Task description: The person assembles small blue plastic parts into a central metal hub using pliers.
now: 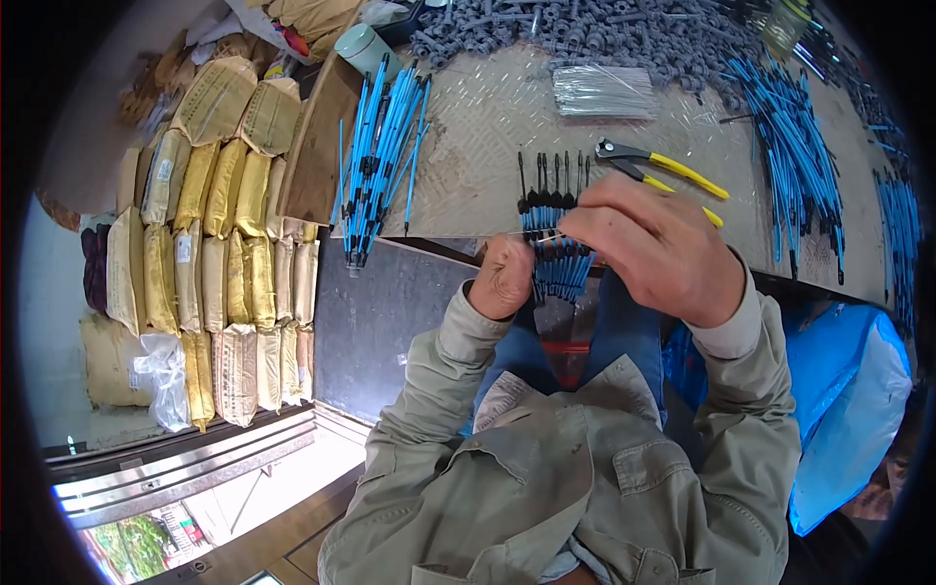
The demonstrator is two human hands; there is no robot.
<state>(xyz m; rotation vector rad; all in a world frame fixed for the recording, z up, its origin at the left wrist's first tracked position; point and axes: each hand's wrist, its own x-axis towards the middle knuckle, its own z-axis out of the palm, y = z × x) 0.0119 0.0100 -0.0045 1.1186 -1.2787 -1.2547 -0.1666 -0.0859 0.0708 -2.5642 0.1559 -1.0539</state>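
Observation:
At the table's front edge lies a row of several thin blue rods with black tips and joints (561, 268), side by side, partly overhanging above my knees. My right hand (663, 249) comes over them from the right, its thumb and fingers pinching a thin pale wire (548, 238) that crosses the row. On the other side my left hand (505, 275) is closed against the rods' left edge, near the wire; its fingertips are hidden. Just beyond my right hand rest pincers with yellow handles (687, 174), their jaws apart.
Straight wires (604, 93) lie stacked below a heap of grey plastic fittings (575, 34). Blue rod bundles flank the work, left (375, 161) and right (792, 161). A pale green cup (361, 47) stands far left. Packed sacks (229, 195) and a blue plastic bag (829, 390) flank me.

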